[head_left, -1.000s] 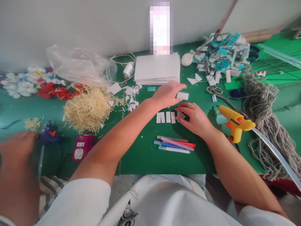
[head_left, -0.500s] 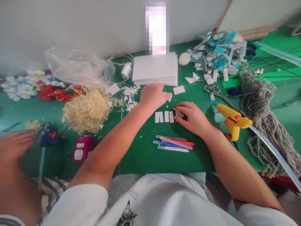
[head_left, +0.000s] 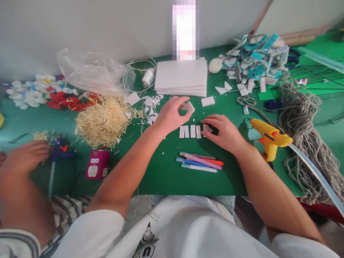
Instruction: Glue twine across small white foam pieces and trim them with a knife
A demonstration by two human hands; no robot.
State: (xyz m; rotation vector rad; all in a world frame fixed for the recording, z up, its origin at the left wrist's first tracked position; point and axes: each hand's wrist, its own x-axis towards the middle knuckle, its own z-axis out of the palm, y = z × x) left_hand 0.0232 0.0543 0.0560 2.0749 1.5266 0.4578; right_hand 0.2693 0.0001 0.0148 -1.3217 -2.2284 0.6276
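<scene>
My left hand [head_left: 172,114] is raised a little over the green mat [head_left: 166,172] and pinches a small white foam piece [head_left: 189,106] between thumb and fingers. My right hand [head_left: 224,132] lies on the mat with its fingertips on a white piece [head_left: 206,129] at the right end of a row of white foam strips [head_left: 189,131]. Another white rectangle [head_left: 208,101] lies loose just beyond the hands. Several coloured marker pens [head_left: 200,162] lie side by side below the row.
A stack of white foam sheets [head_left: 181,77] sits at the back. A yellow glue gun [head_left: 267,138] stands right, beside grey yarn [head_left: 303,125] and a scrap heap [head_left: 255,59]. Straw pile [head_left: 102,122], plastic bag [head_left: 91,73] and a pink tag [head_left: 97,167] lie left. Another person's hand [head_left: 25,157] reaches by a blue glue gun [head_left: 60,152].
My left hand has drawn back from the loose rectangle toward the row, lifting a small white piece in a pinch. My right hand has stayed on the row. The other person's hand shifted slightly.
</scene>
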